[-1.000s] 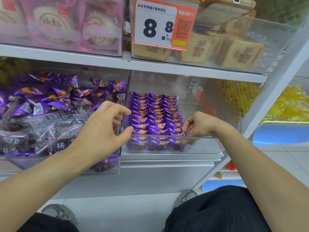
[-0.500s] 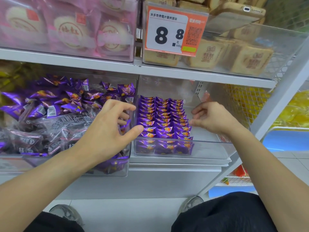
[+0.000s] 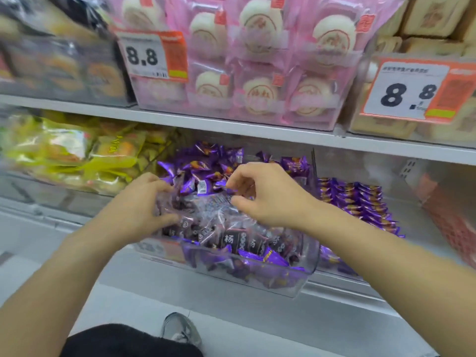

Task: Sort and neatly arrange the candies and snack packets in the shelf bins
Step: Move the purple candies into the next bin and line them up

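Note:
A clear bin (image 3: 304, 275) on the lower shelf holds a loose heap of purple candies (image 3: 203, 166) at the back and clear packets of dark snacks (image 3: 231, 235) at the front. My left hand (image 3: 134, 202) grips the clear packets at the heap's left side, fingers curled into the wrappers. My right hand (image 3: 268, 194) hovers over the heap's right side and pinches a clear wrapper between thumb and fingers. To the right, a second clear bin holds purple candies (image 3: 358, 202) laid in neat overlapping rows.
Yellow snack packets (image 3: 77, 153) fill the bin to the left. Pink-wrapped round cakes (image 3: 257, 73) and tan cake packets (image 3: 432, 19) sit on the shelf above, behind orange 8.8 price tags (image 3: 409, 91). My shoe (image 3: 180, 331) is on the grey floor below.
The view swung left. My right hand left the neat candy rows and moved onto the mixed bin. My left hand shifted from the bin's right wall to the clear packets.

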The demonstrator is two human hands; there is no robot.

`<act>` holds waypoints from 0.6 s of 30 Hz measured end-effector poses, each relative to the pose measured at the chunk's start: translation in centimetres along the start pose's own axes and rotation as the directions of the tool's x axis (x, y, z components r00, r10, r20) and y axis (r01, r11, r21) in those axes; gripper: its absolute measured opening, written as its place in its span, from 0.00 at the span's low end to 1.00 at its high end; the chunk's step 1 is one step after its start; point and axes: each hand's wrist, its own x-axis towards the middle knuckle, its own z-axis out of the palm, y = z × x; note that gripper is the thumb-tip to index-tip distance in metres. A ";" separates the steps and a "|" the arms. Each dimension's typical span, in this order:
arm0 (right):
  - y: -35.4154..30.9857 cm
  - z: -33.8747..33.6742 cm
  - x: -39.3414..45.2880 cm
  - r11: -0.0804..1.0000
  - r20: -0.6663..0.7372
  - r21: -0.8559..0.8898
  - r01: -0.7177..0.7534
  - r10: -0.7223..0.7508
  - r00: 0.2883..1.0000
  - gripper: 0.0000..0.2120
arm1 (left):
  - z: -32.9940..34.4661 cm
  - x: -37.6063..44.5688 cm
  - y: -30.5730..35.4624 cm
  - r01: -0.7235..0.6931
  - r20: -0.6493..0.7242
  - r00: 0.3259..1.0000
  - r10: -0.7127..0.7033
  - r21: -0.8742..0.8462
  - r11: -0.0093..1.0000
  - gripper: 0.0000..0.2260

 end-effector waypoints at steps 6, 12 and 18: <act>2.7 3.9 5.9 0.954 0.055 -0.285 -0.089 0.109 0.993 0.16 | -1.0 -1.5 -1.8 -0.057 -0.005 0.998 0.057 -0.066 0.996 0.30; 1.6 3.2 5.0 0.979 -0.087 -0.136 -0.152 0.141 0.986 0.11 | -1.6 -2.1 -3.0 -0.044 0.085 0.995 0.049 -0.058 0.997 0.13; -1.5 1.5 0.7 0.829 0.048 0.488 -0.271 0.285 0.957 0.06 | -1.3 -1.4 -3.2 0.042 0.124 0.992 -0.033 -0.070 0.997 0.10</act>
